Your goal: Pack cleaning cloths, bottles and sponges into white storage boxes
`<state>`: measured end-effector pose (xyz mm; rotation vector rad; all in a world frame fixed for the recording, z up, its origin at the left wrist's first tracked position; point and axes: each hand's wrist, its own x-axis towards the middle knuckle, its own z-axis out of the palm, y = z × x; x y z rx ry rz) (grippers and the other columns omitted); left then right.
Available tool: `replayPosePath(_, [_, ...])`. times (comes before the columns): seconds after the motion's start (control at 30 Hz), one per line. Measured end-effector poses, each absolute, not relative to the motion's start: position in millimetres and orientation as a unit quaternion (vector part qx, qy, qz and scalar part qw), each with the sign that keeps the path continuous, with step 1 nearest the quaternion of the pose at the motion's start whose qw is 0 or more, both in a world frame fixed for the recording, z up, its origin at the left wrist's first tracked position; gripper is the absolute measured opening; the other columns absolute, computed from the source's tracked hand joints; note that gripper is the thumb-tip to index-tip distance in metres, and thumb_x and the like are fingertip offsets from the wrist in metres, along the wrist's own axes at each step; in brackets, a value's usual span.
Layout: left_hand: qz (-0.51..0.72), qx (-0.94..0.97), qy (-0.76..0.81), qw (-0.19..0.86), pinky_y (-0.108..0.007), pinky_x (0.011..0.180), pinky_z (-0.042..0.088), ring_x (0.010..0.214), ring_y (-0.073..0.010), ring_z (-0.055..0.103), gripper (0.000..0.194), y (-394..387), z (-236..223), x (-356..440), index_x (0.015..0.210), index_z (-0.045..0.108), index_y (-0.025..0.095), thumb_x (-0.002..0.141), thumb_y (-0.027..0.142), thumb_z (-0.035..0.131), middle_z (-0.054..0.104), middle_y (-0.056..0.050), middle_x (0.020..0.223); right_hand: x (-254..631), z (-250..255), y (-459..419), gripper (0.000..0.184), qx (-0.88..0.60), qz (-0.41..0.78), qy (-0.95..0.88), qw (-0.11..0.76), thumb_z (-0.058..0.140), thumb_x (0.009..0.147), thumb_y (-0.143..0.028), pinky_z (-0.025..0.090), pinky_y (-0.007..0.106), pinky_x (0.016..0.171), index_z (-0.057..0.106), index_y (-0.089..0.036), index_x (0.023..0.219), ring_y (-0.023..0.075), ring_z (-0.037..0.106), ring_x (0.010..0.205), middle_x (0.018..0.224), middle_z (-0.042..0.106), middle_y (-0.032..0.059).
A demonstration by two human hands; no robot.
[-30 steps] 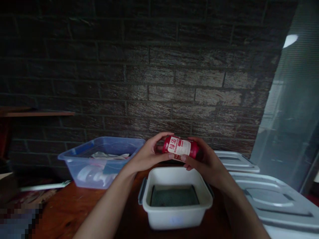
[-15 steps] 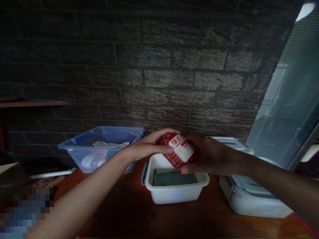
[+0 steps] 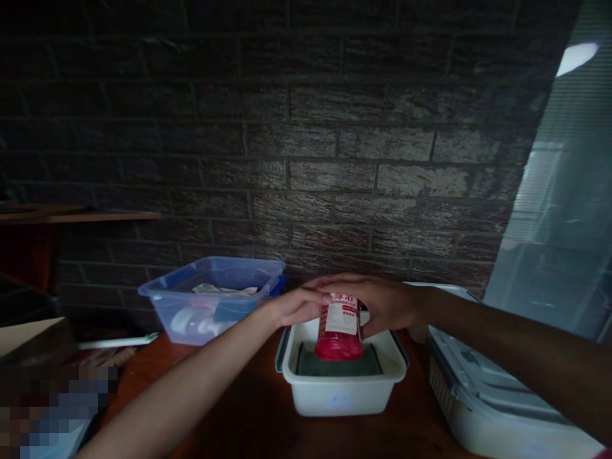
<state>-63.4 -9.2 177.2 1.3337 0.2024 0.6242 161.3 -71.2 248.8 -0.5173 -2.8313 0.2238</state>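
Observation:
Above a white plastic box (image 3: 342, 396), both my hands hold a red roll of garbage bags (image 3: 342, 347) with a white printed label. The roll stands upright, its lower end inside the box opening. My left hand (image 3: 301, 303) is closed on its upper left side. Across the top and down the right side wraps my right hand (image 3: 387, 299). A folded dark green cloth (image 3: 310, 364) lies in the box, partly behind the roll. Whether the roll touches the cloth I cannot tell.
To the left stands a clear blue-tinted bin (image 3: 162, 299) with a white bottle and papers in it. A white lidded container (image 3: 507, 389) is on the right of the wooden table (image 3: 248, 414). Behind rises a dark brick wall (image 3: 287, 140).
The roll has turned from a slant to upright and gone lower toward the box. My right hand has moved over its top. The view has shifted slightly.

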Motion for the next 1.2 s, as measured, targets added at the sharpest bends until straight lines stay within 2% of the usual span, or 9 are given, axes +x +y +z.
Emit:
replayPosePath(0.07, [0.302, 0.604, 0.113, 0.729, -0.038, 0.096, 0.052, 0.103, -0.0252, 0.071, 0.065, -7.4, 176.7, -57.6, 0.137, 0.058, 0.017, 0.075, 0.014, 0.078, 0.074, -0.013, 0.119, 156.9, 239.9, -64.0, 0.080, -0.207, 0.022, -0.969, 0.132, 0.084, 0.075, -0.035, 0.038, 0.038, 0.116, 0.052, -0.019, 0.147, 0.0277, 0.047, 0.142, 0.157, 0.048, 0.0129])
replayPosePath(0.17, [0.359, 0.604, 0.183, 0.688, -0.034, 0.098, 0.051, 0.106, -0.0206, 0.069, 0.057, -6.6, 175.3, -54.0, 0.132, 0.060, 0.018, 0.079, 0.018, 0.080, 0.071, -0.010, 0.121, 159.2, 228.0, -54.5, 0.070, -0.308, -0.051, -0.943, 0.114, 0.084, 0.073, -0.044, 0.051, 0.038, 0.097, 0.060, -0.017, 0.132, 0.0296, 0.066, 0.115, 0.135, 0.065, 0.0140])
replayPosePath(0.27, [0.376, 0.658, 0.252, 0.601, -0.036, 0.097, 0.052, 0.111, -0.0224, 0.067, 0.046, -10.8, 174.1, -58.7, 0.129, 0.061, 0.019, 0.089, 0.036, 0.075, 0.069, -0.010, 0.124, 165.8, 215.8, -47.5, 0.062, -0.390, -0.077, -0.913, 0.091, 0.084, 0.069, -0.050, 0.053, 0.034, 0.080, 0.064, -0.016, 0.118, 0.0284, 0.072, 0.094, 0.112, 0.074, 0.0116])
replayPosePath(0.37, [0.334, 0.800, 0.287, 0.408, -0.041, 0.099, 0.051, 0.119, -0.0281, 0.063, 0.059, -19.9, 172.0, -68.6, 0.133, 0.060, 0.020, 0.085, 0.049, 0.076, 0.065, -0.012, 0.133, 170.1, 199.5, -40.9, 0.061, -0.440, -0.064, -0.891, 0.090, 0.082, 0.069, -0.055, 0.050, 0.032, 0.072, 0.066, -0.016, 0.113, 0.0283, 0.073, 0.089, 0.106, 0.075, 0.0110])
replayPosePath(0.43, [0.291, 0.876, 0.300, 0.240, -0.044, 0.102, 0.048, 0.121, -0.0311, 0.061, 0.070, -25.6, 168.5, -73.6, 0.137, 0.060, 0.020, 0.077, 0.049, 0.083, 0.065, -0.013, 0.134, 169.9, 186.8, -37.3, 0.063, -0.463, -0.043, -0.882, 0.084, 0.080, 0.069, -0.060, 0.049, 0.031, 0.069, 0.067, -0.016, 0.113, 0.0290, 0.073, 0.089, 0.104, 0.075, 0.0110])
replayPosePath(0.53, [0.229, 0.917, 0.312, 0.098, -0.042, 0.098, 0.048, 0.114, -0.0314, 0.065, 0.061, -28.7, 160.2, -74.8, 0.131, 0.065, 0.019, 0.077, 0.039, 0.083, 0.070, -0.012, 0.123, 166.2, 169.3, -34.4, 0.065, -0.484, -0.012, -0.873, 0.067, 0.080, 0.067, -0.065, 0.048, 0.031, 0.068, 0.069, -0.016, 0.108, 0.0298, 0.073, 0.090, 0.101, 0.076, 0.0112])
replayPosePath(0.7, [0.181, 0.930, 0.304, 0.097, -0.032, 0.081, 0.049, 0.100, -0.0271, 0.069, 0.044, -21.8, 150.3, -71.4, 0.121, 0.070, 0.020, 0.078, 0.027, 0.076, 0.075, -0.007, 0.109, 163.3, 152.9, -31.0, 0.068, -0.474, 0.047, -0.877, 0.054, 0.080, 0.066, -0.063, 0.047, 0.031, 0.067, 0.069, -0.012, 0.109, 0.0292, 0.072, 0.090, 0.102, 0.075, 0.0126])
replayPosePath(0.9, [0.160, 0.934, 0.284, 0.147, -0.034, 0.085, 0.048, 0.097, -0.0256, 0.069, 0.043, -10.3, 141.6, -76.3, 0.122, 0.069, 0.018, 0.080, 0.026, 0.073, 0.075, -0.007, 0.110, 167.2, 140.8, -24.9, 0.063, -0.453, 0.083, -0.886, 0.054, 0.082, 0.068, -0.045, 0.048, 0.027, 0.064, 0.065, -0.013, 0.119, 0.0220, 0.071, 0.083, 0.101, 0.075, 0.0066])
replayPosePath(1.2, [0.100, 0.944, 0.295, 0.107, -0.039, 0.093, 0.051, 0.102, -0.0288, 0.068, 0.036, -3.9, 119.0, -66.4, 0.117, 0.068, 0.016, 0.082, 0.023, 0.070, 0.072, -0.011, 0.110, 156.4, 110.0, -24.5, 0.048, -0.468, -0.005, -0.883, 0.032, 0.080, 0.071, -0.037, 0.051, 0.036, 0.087, 0.071, -0.014, 0.112, 0.0304, 0.069, 0.103, 0.116, 0.071, 0.0147])
